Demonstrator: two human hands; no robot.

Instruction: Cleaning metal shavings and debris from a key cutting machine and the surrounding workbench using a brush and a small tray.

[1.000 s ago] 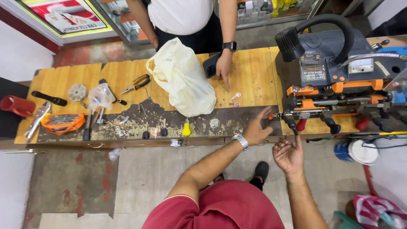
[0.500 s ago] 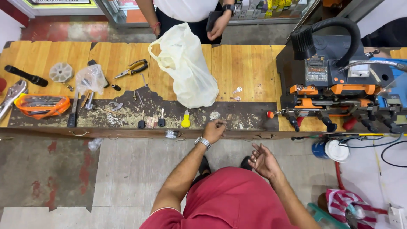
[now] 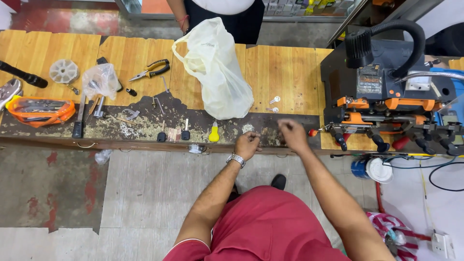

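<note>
My left hand point(image 3: 247, 144), with a metal watch on its wrist, rests with curled fingers on the front edge of the worn wooden workbench point(image 3: 285, 72). It lies just right of a yellow-handled tool point(image 3: 213, 133). My right hand point(image 3: 291, 134) hovers blurred over the dark scraped strip of the bench, fingers bent, left of the black and orange key-cutting machine point(image 3: 386, 92). Whether it holds anything is unclear. Two small silver keys point(image 3: 273, 104) lie on the wood just beyond my hands.
A white plastic bag point(image 3: 217, 72) stands mid-bench, with another person point(image 3: 217, 9) behind it. Left of it lie pliers point(image 3: 150, 69), a clear bag of parts point(image 3: 99, 79), two black key fobs point(image 3: 174, 136) and an orange-rimmed item point(image 3: 41, 110). A blue bucket point(image 3: 372, 169) sits on the floor at right.
My left hand has moved left from the machine's clamps to the middle of the bench edge. My right hand has risen from my lap to the bench top.
</note>
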